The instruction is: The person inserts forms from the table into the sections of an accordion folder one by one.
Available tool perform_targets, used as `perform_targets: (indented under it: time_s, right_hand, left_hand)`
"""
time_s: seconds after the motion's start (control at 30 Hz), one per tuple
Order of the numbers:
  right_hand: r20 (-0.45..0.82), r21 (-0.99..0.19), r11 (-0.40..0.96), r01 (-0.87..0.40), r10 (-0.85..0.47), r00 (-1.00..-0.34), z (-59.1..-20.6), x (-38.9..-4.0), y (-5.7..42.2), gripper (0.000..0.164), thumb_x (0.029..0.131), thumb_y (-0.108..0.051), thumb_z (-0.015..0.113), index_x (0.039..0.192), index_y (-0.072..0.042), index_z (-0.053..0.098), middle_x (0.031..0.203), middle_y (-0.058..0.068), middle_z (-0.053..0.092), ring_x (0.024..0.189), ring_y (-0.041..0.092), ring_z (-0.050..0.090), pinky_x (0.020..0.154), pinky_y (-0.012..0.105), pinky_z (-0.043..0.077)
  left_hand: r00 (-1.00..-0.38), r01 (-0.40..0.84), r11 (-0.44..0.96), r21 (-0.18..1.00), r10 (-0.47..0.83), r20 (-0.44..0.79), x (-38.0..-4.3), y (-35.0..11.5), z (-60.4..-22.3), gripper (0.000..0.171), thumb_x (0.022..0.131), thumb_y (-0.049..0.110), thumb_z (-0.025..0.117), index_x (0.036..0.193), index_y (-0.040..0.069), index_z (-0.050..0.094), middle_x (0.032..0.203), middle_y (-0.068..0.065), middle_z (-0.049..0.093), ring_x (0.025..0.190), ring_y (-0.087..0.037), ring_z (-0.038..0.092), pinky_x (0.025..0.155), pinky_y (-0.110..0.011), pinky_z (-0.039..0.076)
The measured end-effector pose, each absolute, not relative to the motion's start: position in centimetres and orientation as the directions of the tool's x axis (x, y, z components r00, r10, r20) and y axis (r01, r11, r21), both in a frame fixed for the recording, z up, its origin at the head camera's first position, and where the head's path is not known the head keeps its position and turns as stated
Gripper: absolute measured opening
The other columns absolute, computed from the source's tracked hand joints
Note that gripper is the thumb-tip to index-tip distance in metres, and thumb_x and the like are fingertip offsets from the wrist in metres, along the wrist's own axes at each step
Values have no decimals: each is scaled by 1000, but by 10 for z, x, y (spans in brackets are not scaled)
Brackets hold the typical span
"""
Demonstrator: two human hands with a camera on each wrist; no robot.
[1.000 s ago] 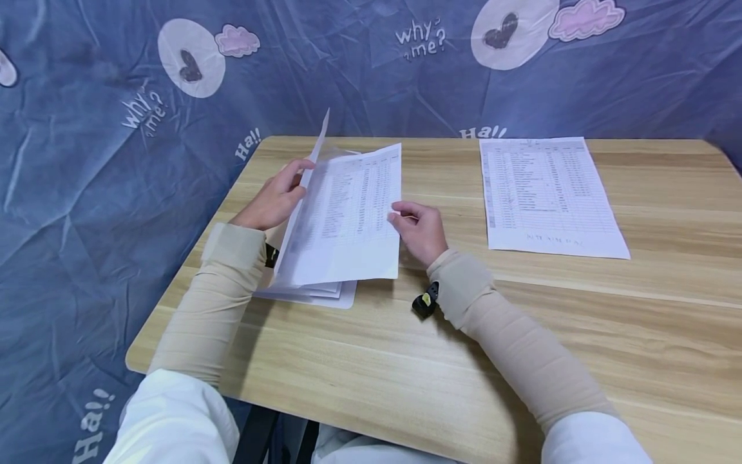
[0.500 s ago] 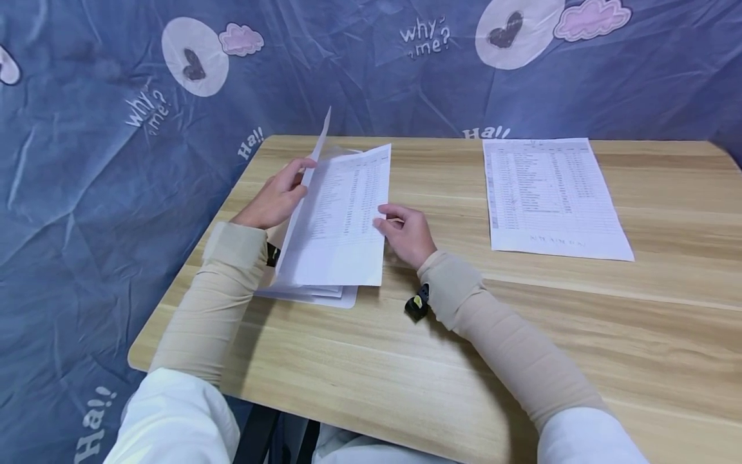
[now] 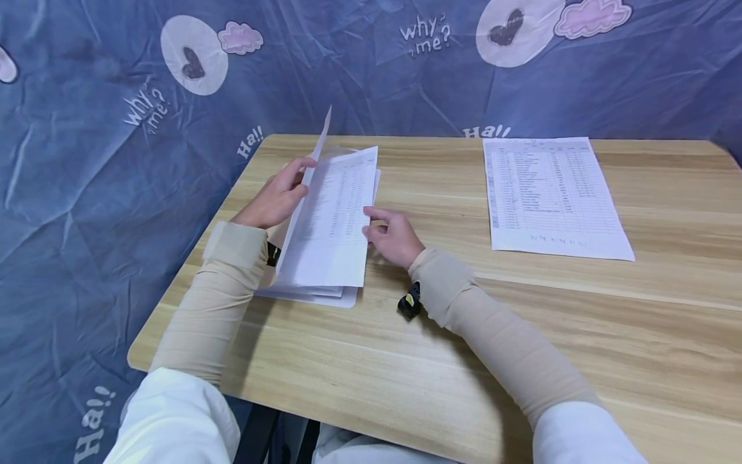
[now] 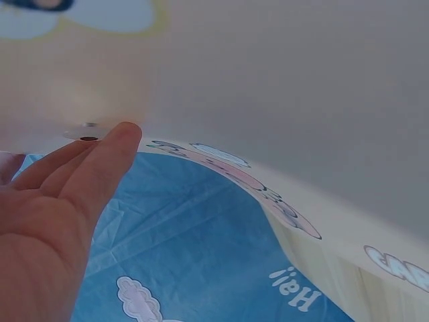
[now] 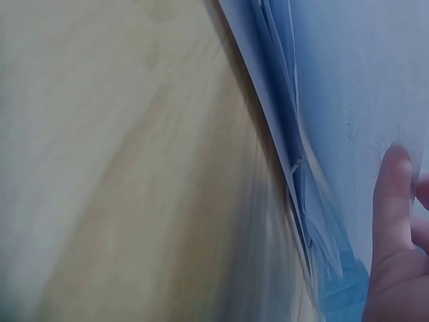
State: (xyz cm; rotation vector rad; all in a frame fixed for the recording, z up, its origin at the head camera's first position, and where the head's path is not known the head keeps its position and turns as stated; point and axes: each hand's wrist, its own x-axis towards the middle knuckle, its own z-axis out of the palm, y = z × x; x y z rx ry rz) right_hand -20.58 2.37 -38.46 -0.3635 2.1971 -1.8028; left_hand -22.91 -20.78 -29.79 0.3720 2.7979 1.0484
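My left hand (image 3: 272, 196) holds up the raised cover of a document folder (image 3: 350, 298) at the left of the table. In the left wrist view, fingers lie along the folder's outer cover (image 4: 281, 87), which carries cartoon prints and a snap button (image 4: 88, 133). My right hand (image 3: 396, 238) pinches the right edge of a printed sheet (image 3: 333, 225), which lies tilted inside the opened folder over other papers. In the right wrist view, one finger (image 5: 394, 194) rests on the sheet's face near faint handwriting. The sheet's left edge is hidden behind the cover.
A second printed sheet (image 3: 553, 200) lies flat at the back right of the wooden table (image 3: 464, 361). A blue patterned cloth (image 3: 348, 71) hangs behind the table and down its left side. A small black device (image 3: 409, 303) sits at the right wrist.
My right hand and the printed sheet have moved left, further into the folder, and papers now show past the sheet's right edge. My left hand and the cover have stayed put.
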Motion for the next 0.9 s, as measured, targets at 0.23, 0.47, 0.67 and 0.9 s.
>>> perform_targets:
  time_s: [0.23,0.47,0.67,0.9]
  right_hand:
    - [-56,-979,202,-23,-377,-925,-380,-205,17,54,92,-9,57,144,-11,39,146,5,40,75,20,64,48,21,39]
    - [-69,-980,200,-2,-349,-935,-381,-207,14,56,91,-7,59,143,-13,40,149,4,36,78,15,66,54,24,46]
    - [-75,-980,198,3,-354,-932,-382,-206,10,57,90,-6,61,143,-13,41,149,5,36,83,15,66,56,28,50]
    - [-58,-978,207,-21,-369,-928,-384,-206,4,56,90,-4,60,142,-9,41,148,10,36,89,19,68,68,30,54]
  left_hand:
    - [-964,178,731,659,264,-33,-228,-207,-298,44,96,8,35,140,14,33,139,-16,41,112,-30,48,95,-46,37]
    - [-963,171,731,661,266,-44,-228,-207,-299,44,97,8,34,140,14,32,141,-16,39,116,-33,48,96,-48,38]
    - [-964,170,731,661,264,-45,-229,-207,-299,44,96,7,34,140,13,33,142,-16,39,117,-32,48,96,-47,38]
    - [-963,170,718,675,267,-43,-229,-207,-299,44,96,6,34,139,13,33,142,-16,39,116,-33,48,95,-47,39]
